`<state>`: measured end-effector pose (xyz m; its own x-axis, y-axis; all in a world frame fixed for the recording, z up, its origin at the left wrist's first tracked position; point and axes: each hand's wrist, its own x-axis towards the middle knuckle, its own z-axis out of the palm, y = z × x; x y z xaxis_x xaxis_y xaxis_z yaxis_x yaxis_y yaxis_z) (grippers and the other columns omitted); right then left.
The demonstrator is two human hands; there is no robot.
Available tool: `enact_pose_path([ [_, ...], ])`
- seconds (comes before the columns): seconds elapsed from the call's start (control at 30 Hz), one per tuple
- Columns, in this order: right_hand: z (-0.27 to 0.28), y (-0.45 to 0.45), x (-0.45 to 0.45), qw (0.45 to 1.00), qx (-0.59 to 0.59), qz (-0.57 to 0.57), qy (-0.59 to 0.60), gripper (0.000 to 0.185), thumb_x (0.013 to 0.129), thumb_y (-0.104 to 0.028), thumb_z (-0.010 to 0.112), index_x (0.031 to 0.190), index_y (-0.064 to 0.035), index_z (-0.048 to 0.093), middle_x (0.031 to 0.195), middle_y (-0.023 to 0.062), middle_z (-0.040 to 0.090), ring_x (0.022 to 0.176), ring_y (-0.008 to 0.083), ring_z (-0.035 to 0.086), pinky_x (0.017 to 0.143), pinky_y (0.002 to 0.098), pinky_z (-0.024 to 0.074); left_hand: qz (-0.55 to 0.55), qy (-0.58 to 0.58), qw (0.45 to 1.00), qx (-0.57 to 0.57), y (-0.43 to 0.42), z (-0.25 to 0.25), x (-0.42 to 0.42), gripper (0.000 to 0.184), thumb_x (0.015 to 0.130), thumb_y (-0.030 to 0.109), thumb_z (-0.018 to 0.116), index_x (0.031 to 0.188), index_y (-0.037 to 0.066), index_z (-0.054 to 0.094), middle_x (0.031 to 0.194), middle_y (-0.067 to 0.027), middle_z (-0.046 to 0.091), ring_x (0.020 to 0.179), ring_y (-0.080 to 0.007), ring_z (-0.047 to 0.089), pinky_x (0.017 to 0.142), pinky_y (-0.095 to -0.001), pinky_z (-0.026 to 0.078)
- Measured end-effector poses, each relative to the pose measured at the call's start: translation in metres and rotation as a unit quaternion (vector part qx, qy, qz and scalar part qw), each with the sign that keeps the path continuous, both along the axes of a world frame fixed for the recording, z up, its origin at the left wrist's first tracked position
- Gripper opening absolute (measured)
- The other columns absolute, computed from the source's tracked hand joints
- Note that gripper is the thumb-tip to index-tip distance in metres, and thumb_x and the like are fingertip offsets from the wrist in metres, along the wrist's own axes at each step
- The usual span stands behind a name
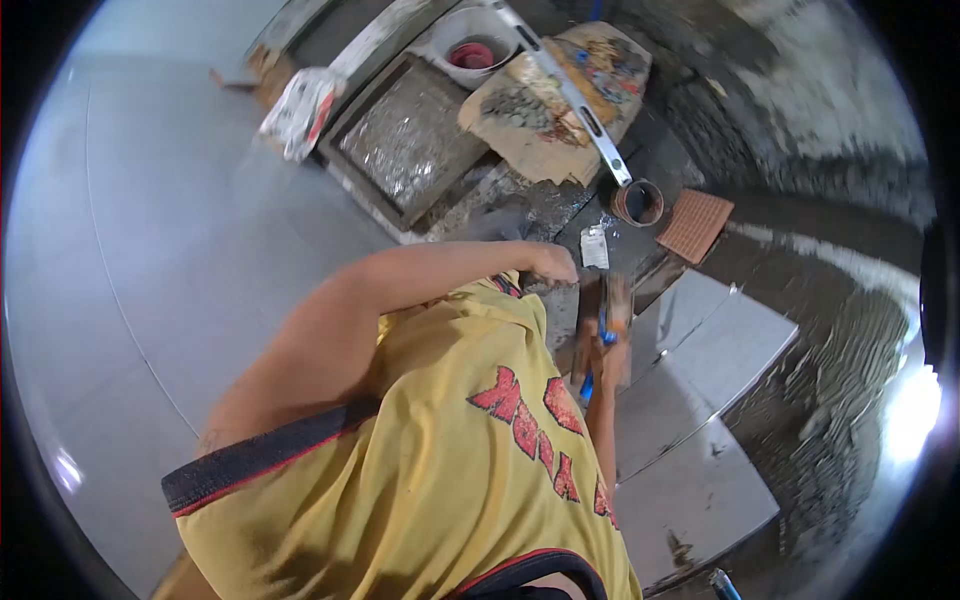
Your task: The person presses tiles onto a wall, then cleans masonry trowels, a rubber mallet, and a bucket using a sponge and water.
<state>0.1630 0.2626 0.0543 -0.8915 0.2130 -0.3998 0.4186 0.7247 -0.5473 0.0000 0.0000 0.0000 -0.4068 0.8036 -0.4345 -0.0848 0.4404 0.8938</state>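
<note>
My left hand is at the middle of the view with its fingers curled in. What it holds, if anything, is hidden. My right hand grips a blue-handled tool, smeared by motion, so its kind is unclear. Beside the right hand lie light grey tiles, in a row with narrow gaps. A small white packet lies just beyond the left hand.
Wet, ridged mortar spreads right of the tiles. Farther off are a reddish-brown textured tile, a brown cup, a spirit level across a cardboard piece, a white bucket and a mortar tray.
</note>
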Motion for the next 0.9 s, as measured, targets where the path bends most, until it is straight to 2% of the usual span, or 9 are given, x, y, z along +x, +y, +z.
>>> enact_pose_path([
  [0.07, 0.002, -0.033, -0.056, 0.995, 0.089, 0.004, -0.033, 0.047, 0.073, -0.041, 0.072, 0.091, 0.0028, 0.067, 0.082, 0.0245, 0.069, 0.082, 0.0436, 0.068, 0.074, 0.0512, 0.0527, 0.188, -0.279, 0.937, -0.092, 0.015, 0.042, 0.014, 0.037, 0.095, 0.037, 0.055, 0.098, 0.003, 0.067, 0.083, -0.0055, 0.069, 0.076, -0.0227, 0.067, 0.072, -0.0439, 0.052],
  [0.17, -0.018, -0.07, -0.118, 0.998, -0.001, 0.066, -0.02, 0.039, 0.073, -0.03, 0.072, 0.094, 0.0028, 0.068, 0.089, 0.0265, 0.07, 0.089, 0.0437, 0.068, 0.078, 0.05, 0.0525, 0.382, -0.404, 0.831, 0.001, 0.004, 0.074, 0.018, 0.045, 0.098, 0.043, 0.055, 0.124, 0.007, 0.062, 0.103, -0.0051, 0.071, 0.09, -0.0211, 0.067, 0.081, -0.035, 0.052],
  [0.33, 0.062, -0.219, -0.174, 0.975, -0.001, 0.222, 0.027, 0.044, 0.074, -0.031, 0.075, 0.096, 0.0061, 0.066, 0.093, 0.029, 0.069, 0.092, 0.0439, 0.067, 0.08, 0.0479, 0.0515, 0.769, -0.155, 0.608, 0.127, -0.055, 0.06, 0.0, 0.032, 0.097, 0.034, 0.057, 0.11, 0.005, 0.064, 0.089, -0.0061, 0.068, 0.077, -0.0213, 0.065, 0.069, -0.0361, 0.054],
  [0.4, 0.065, -0.256, -0.185, 0.957, -0.126, 0.259, 0.024, 0.05, 0.077, -0.039, 0.076, 0.094, 0.0065, 0.065, 0.087, 0.0288, 0.068, 0.086, 0.0482, 0.065, 0.079, 0.0481, 0.0509, 0.783, -0.302, 0.496, 0.221, -0.108, 0.021, -0.005, 0.027, 0.098, 0.031, 0.054, 0.098, 0.005, 0.061, 0.077, -0.0054, 0.063, 0.063, -0.0187, 0.06, 0.06, -0.0363, 0.052],
  [0.47, 0.076, -0.277, -0.194, 0.952, -0.165, 0.257, -0.019, 0.052, 0.078, -0.042, 0.076, 0.094, 0.0065, 0.065, 0.084, 0.0291, 0.067, 0.082, 0.0482, 0.065, 0.076, 0.0478, 0.0511, 0.805, -0.28, 0.449, 0.27, -0.168, -0.018, 0.002, 0.021, 0.099, 0.025, 0.051, 0.091, 0.006, 0.057, 0.069, -0.0032, 0.057, 0.054, -0.0168, 0.055, 0.053, -0.0362, 0.05],
  [0.53, 0.132, -0.306, -0.206, 0.949, -0.199, 0.224, -0.102, 0.053, 0.079, -0.044, 0.076, 0.093, 0.0063, 0.065, 0.083, 0.0293, 0.067, 0.08, 0.0478, 0.065, 0.074, 0.0479, 0.051, 0.777, -0.378, 0.284, 0.416, -0.231, -0.021, 0.013, 0.016, 0.098, 0.021, 0.051, 0.089, 0.008, 0.055, 0.072, -0.0027, 0.056, 0.056, -0.0181, 0.055, 0.055, -0.0354, 0.051],
  [0.6, 0.149, -0.32, -0.219, 0.948, -0.166, 0.246, -0.114, 0.053, 0.079, -0.044, 0.076, 0.093, 0.0061, 0.064, 0.082, 0.0291, 0.067, 0.08, 0.0472, 0.065, 0.074, 0.0483, 0.0508, 0.636, -0.384, 0.215, 0.634, -0.286, -0.071, 0.037, 0.029, 0.102, 0.03, 0.049, 0.101, 0.004, 0.062, 0.084, -0.0098, 0.066, 0.07, -0.0261, 0.064, 0.066, -0.0445, 0.056],
  [0.7, 0.115, -0.321, -0.249, 0.915, -0.012, 0.403, -0.031, 0.046, 0.079, -0.037, 0.072, 0.095, 0.0049, 0.061, 0.083, 0.0284, 0.067, 0.084, 0.0473, 0.066, 0.075, 0.0491, 0.0512, 0.708, -0.302, 0.32, 0.552, -0.33, -0.027, 0.033, 0.043, 0.103, 0.034, 0.042, 0.13, 0.004, 0.059, 0.122, -0.0191, 0.066, 0.109, -0.0329, 0.064, 0.098, -0.051, 0.051],
  [0.9, 0.107, -0.4, -0.264, 0.779, -0.039, 0.613, -0.122, 0.04, 0.076, -0.029, 0.067, 0.1, 0.0025, 0.062, 0.086, 0.0308, 0.066, 0.086, 0.0495, 0.065, 0.078, 0.0527, 0.0511, 0.685, -0.369, 0.208, 0.593, -0.37, -0.055, 0.009, 0.042, 0.104, 0.034, 0.042, 0.133, 0.008, 0.058, 0.128, -0.0143, 0.064, 0.113, -0.0296, 0.062, 0.1, -0.0487, 0.05],
])
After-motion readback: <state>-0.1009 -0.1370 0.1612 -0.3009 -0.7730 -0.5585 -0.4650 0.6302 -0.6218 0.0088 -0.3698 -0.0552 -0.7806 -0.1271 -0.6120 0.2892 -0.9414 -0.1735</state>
